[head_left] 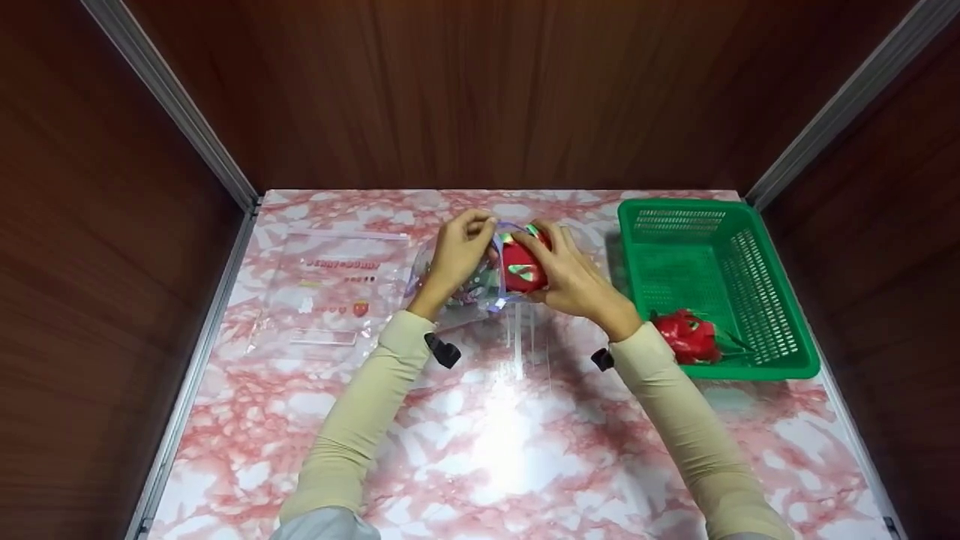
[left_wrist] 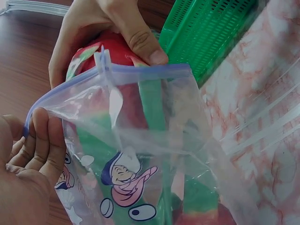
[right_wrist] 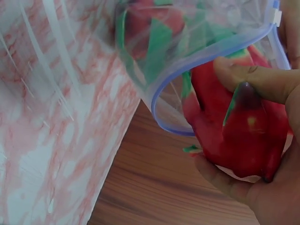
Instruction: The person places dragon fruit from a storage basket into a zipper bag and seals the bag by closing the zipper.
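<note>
- Right hand (head_left: 574,281) has its fingers wrapped round a red dragon fruit (head_left: 521,266), thumb on top, holding it right at the mouth of a clear zip bag (head_left: 465,289), mid-table towards the far side.
- Left hand (head_left: 457,255) pinches the bag's blue-edged rim, holding the mouth open; another fruit already sits inside.
- Green basket (head_left: 750,247) sits on the right, a second dragon fruit (head_left: 686,336) in its near corner.
- Another flat bag (head_left: 330,289) lies on the left of the pink marble table (head_left: 510,450).

We see a red, green-leafed dragon fruit (head_left: 520,268) in our right hand (head_left: 574,281), a blue-rimmed cartoon-printed bag (left_wrist: 140,140), and a green basket (head_left: 757,255) beside that hand.
</note>
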Tool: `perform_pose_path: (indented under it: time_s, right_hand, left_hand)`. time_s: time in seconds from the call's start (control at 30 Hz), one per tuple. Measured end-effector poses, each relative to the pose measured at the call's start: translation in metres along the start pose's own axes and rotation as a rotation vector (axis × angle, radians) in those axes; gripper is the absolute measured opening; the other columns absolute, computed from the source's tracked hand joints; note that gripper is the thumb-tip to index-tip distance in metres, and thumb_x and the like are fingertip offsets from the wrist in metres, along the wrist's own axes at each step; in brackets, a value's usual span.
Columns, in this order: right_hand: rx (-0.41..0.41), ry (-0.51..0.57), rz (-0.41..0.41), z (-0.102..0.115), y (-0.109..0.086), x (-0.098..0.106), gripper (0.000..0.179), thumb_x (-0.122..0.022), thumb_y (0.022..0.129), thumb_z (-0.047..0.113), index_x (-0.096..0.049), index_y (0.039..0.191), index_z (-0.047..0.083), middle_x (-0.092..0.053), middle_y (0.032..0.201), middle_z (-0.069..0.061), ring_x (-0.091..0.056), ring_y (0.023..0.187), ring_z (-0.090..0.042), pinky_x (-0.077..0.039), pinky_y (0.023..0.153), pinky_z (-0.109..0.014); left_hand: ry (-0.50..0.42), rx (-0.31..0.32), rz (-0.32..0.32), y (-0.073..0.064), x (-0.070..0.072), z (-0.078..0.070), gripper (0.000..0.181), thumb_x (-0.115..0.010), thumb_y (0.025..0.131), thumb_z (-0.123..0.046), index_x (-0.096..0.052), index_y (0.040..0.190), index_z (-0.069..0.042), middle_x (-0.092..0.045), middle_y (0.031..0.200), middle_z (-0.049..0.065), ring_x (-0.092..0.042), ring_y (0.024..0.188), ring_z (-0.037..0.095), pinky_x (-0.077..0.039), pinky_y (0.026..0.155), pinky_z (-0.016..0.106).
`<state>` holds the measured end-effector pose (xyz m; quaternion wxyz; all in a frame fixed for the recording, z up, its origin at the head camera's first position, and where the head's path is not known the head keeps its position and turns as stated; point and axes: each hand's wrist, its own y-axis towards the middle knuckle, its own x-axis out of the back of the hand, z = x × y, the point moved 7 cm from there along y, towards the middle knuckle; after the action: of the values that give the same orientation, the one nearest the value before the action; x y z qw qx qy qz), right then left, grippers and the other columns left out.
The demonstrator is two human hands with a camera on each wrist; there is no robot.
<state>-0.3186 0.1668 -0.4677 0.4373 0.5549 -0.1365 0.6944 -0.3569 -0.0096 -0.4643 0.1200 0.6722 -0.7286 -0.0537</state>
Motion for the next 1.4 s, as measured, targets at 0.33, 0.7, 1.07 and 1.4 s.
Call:
perform_pose_path:
  time_s: [0.33,0.7,1.07,1.4]
  right_hand:
    - [0.031,0.096,0.038,0.001,0.001,-0.004,0.096,-0.092,0.084,0.010,-0.039,0.164,0.015,-0.030,0.163,-0.024,-0.036,0.147,-0.043,-0.051,0.115,-0.060]
    - [0.089,0.104,0.004,0.002,0.000,-0.006,0.090,-0.089,0.084,0.002,-0.044,0.162,0.015,-0.036,0.162,-0.021,-0.038,0.147,-0.042,-0.053,0.114,-0.058]
    - [0.169,0.032,-0.048,0.002,0.004,-0.005,0.088,-0.094,0.081,0.011,-0.052,0.158,0.016,-0.045,0.157,-0.022,-0.047,0.139,-0.045,-0.056,0.110,-0.057]
    - [0.234,-0.052,-0.094,0.008,0.003,-0.011,0.078,-0.094,0.082,0.014,-0.058,0.152,0.015,-0.050,0.151,-0.021,-0.053,0.133,-0.043,-0.062,0.103,-0.052]
  left_hand:
    - [-0.013,0.006,-0.001,-0.001,0.000,0.001,0.024,-0.063,0.107,-0.010,-0.070,0.119,0.009,-0.074,0.080,0.006,-0.063,0.054,0.006,-0.048,0.050,0.017]
    - [0.008,0.009,-0.005,-0.001,0.002,0.000,0.020,-0.063,0.107,-0.011,-0.072,0.116,0.005,-0.076,0.081,0.011,-0.063,0.052,0.004,-0.046,0.045,0.017]
    - [-0.012,0.020,0.004,-0.001,0.003,0.001,0.025,-0.063,0.108,-0.012,-0.070,0.118,0.009,-0.077,0.085,0.011,-0.064,0.054,0.005,-0.046,0.045,0.017]
    - [-0.017,0.005,0.000,-0.001,0.005,-0.003,0.020,-0.064,0.108,-0.014,-0.072,0.115,0.003,-0.076,0.083,0.008,-0.065,0.056,0.007,-0.049,0.049,0.017]
